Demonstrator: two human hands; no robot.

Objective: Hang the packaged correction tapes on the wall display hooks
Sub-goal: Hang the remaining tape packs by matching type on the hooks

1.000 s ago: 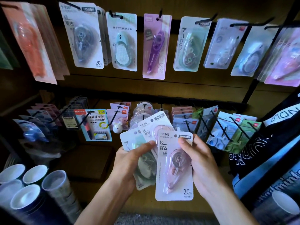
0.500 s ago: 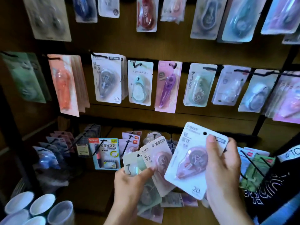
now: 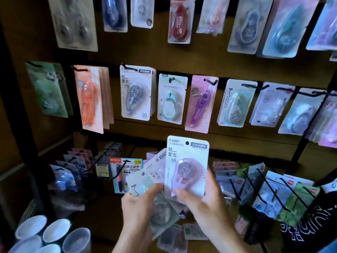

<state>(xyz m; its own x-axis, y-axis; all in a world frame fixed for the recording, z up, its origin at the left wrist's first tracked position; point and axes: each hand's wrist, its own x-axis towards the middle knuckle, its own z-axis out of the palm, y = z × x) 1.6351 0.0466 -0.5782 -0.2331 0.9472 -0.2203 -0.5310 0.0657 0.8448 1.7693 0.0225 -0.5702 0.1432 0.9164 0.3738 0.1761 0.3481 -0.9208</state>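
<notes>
The right hand [image 3: 204, 201] holds one pink correction tape pack [image 3: 187, 167] upright, below the wall hooks [image 3: 210, 82]. The left hand [image 3: 140, 207] grips a bunch of other packs [image 3: 145, 179] just beside it.

White round cups [image 3: 52, 232] stand close together at the bottom left. A blue pen pack [image 3: 125, 175] (with red on top) hangs low on the wall. A black cloth with white letters [image 3: 308, 229] sits at the bottom right.
</notes>
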